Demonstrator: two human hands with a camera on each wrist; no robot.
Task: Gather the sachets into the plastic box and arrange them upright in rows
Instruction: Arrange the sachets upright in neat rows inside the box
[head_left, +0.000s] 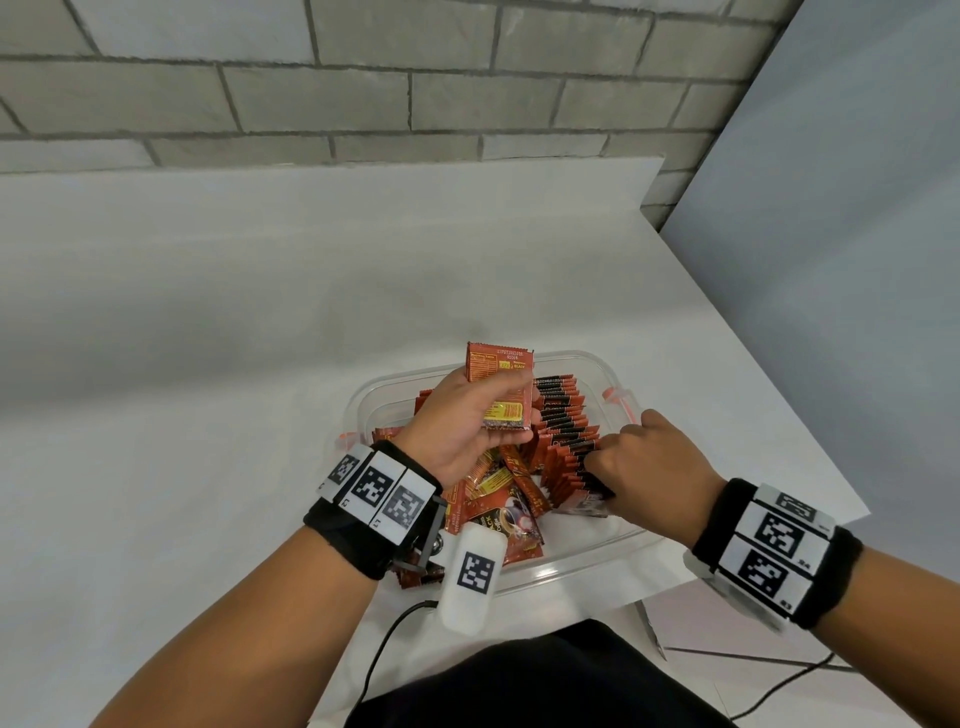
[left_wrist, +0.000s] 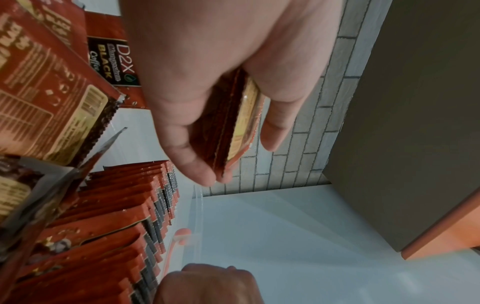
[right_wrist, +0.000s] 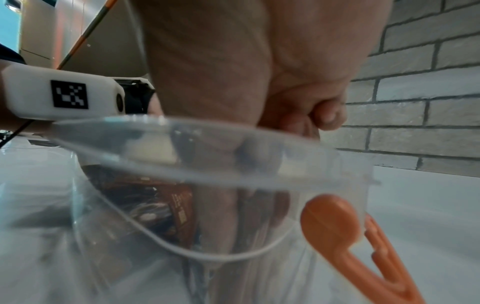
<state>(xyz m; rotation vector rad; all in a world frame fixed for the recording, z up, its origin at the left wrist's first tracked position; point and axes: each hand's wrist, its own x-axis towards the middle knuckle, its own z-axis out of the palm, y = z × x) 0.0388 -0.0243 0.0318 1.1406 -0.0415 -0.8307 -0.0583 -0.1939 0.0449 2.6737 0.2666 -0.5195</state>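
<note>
A clear plastic box (head_left: 618, 545) with orange clips stands on the white table. My left hand (head_left: 498, 400) hovers over its middle and grips a small stack of red sachets (head_left: 501, 382), thumb on one face and fingers on the other; the left wrist view shows the stack of sachets (left_wrist: 233, 123) edge-on. A row of upright sachets (head_left: 563, 426) fills the box's right side. My right hand (head_left: 605, 460) reaches down into that row's near end, fingers (right_wrist: 221, 216) straight behind the wall, thumb apart near the rim. Loose sachets (head_left: 498, 499) lie flat at the near left.
The box rim (right_wrist: 207, 154) and an orange clip (right_wrist: 337, 226) sit close under my right wrist. A brick wall runs behind the table. The table's right edge (head_left: 810, 441) lies just beyond the box. A black cable (head_left: 384, 639) trails from my left wrist.
</note>
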